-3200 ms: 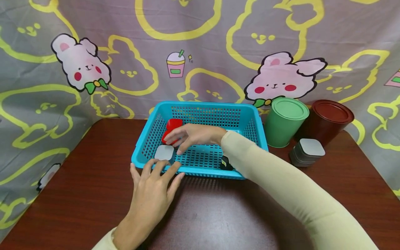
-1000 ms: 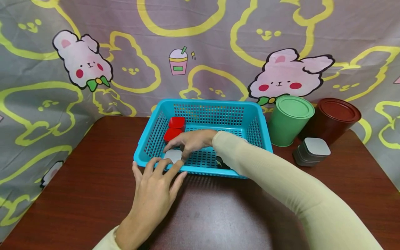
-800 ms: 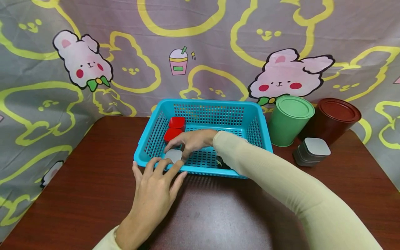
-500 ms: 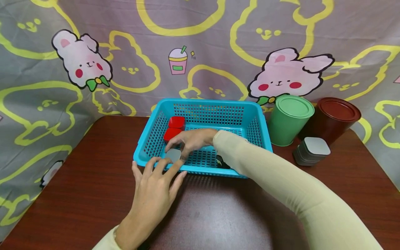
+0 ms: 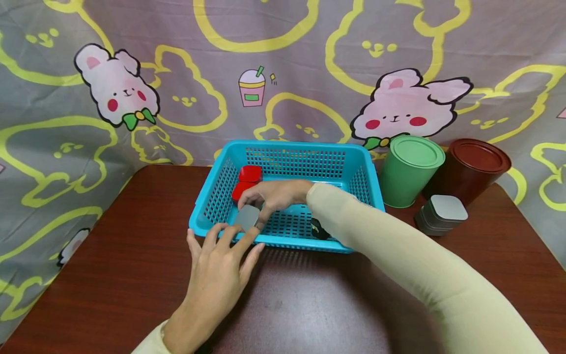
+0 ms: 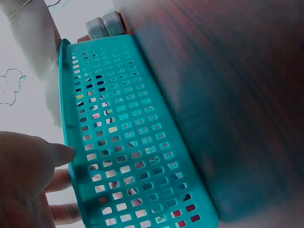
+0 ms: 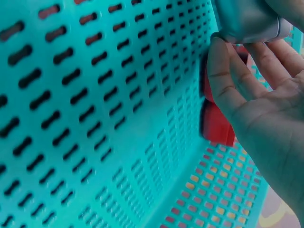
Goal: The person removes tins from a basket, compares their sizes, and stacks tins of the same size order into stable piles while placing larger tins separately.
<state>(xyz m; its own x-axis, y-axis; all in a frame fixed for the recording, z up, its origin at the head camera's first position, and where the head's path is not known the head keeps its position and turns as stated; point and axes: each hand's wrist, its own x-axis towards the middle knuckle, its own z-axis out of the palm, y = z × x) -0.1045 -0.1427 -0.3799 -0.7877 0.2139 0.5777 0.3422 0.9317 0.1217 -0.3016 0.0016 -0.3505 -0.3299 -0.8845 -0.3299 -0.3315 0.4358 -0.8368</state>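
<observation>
A blue-green plastic basket with perforated walls stands on the table. My left hand holds its front rim near the left corner, fingers over the edge and thumb on the outer side. Inside the basket, my right hand grips a small grey rounded-square container by its sides. This container is tilted, and its lower part is hidden behind the left hand and rim. In the right wrist view, fingers support the container. Just behind it sit two red containers against the left wall.
A black object lies in the basket's front, partly hidden by the right sleeve. Right of the basket stand a green can, a dark red can and some grey containers. A patterned cloth hangs behind.
About three seconds ago my right hand hovered over the basket. It then took hold of the grey container, which has now tilted and shifted slightly up. The left hand has stayed on the rim.
</observation>
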